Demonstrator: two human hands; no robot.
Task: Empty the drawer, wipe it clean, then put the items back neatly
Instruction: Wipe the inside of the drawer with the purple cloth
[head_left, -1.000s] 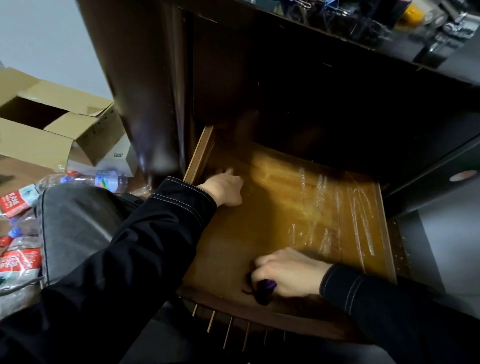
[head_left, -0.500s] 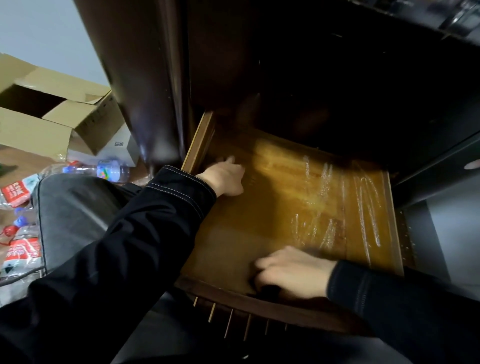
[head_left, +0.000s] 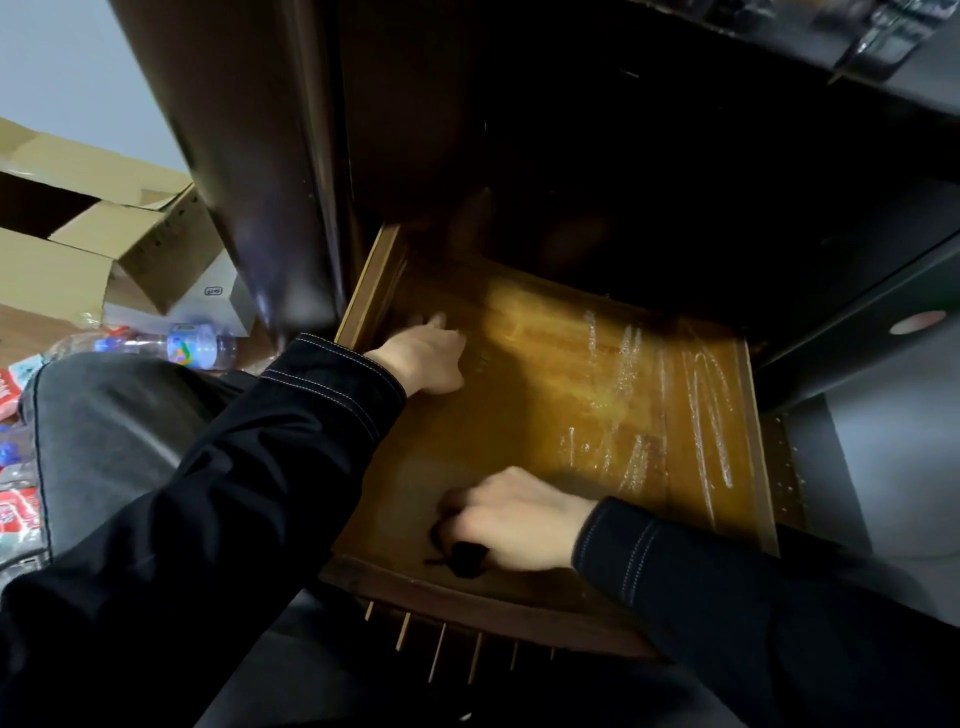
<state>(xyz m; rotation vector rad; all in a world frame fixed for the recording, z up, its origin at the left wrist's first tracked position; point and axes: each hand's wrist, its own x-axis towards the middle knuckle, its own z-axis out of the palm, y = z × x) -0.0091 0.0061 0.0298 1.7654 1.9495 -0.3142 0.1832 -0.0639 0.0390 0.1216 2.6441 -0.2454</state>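
Open tan cardboard box (head_left: 78, 249) far left on floor. Left hand (head_left: 423, 358) at left wall of pulled-out brown wooden drawer (head_left: 519, 415); fingers blurred, can't tell pose. Right hand (head_left: 519, 519) curled round small dark object (head_left: 465, 558) against front edge. Drawer's right half shows streaked wood.

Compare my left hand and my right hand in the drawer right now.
The left hand is at the far left of the drawer, by its side wall; the right hand is near the front edge. The right hand grips a small dark object; the left hand shows nothing held, though its fingers are blurred. Both are low over the drawer's wooden floor and come out of black sleeves.
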